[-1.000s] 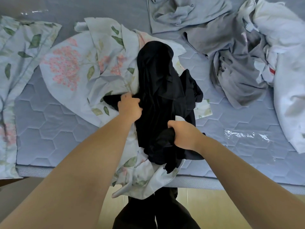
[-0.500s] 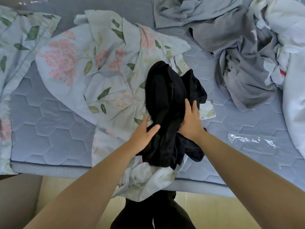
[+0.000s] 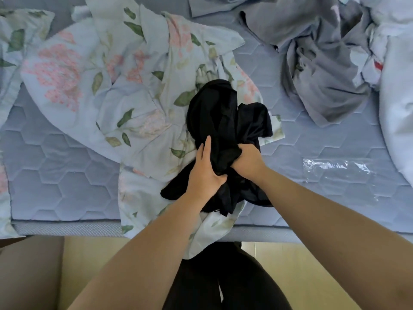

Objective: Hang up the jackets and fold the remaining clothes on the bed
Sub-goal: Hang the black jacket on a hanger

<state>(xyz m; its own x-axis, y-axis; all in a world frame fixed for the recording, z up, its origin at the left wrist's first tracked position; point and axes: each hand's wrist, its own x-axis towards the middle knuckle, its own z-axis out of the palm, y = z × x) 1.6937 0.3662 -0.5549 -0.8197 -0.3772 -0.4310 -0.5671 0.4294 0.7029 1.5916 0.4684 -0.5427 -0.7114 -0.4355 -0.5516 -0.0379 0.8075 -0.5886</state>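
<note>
**Figure.** Since the preceding frame the right hand (image 3: 245, 162) is no longer lying flat. Its fingers are now clenching a bunch of the black garment (image 3: 214, 113), which is sitting as a tighter bundle than before.

Nearest the camera, the person's dark-clad legs (image 3: 223, 276) are standing on the pale floor (image 3: 290, 260) against the edge of the bed (image 3: 55, 175), so both forearms are reaching straight over it.

The left hand (image 3: 206, 173) is lying along the garment's left side. Its fingers are nearly straight and its thumb is hooking round a fold, probably steadying the cloth while the right hand is gathering it.

The black garment is resting near the bed's front edge, on top of a floral cloth (image 3: 125, 86). The floral cloth is spreading away to the left and drooping over the edge. Lifting the dark piece clear of this layer is likely the step in hand, before it is shaken out for folding.

To the right, a clear plastic wrapper (image 3: 335, 165) is lying flat on the quilted surface, apart from the hands.

Farther back and to the right, a crumpled grey garment (image 3: 324, 86) is touching a white garment (image 3: 397, 108). Both are lying unfolded and awaiting their turn.
</note>
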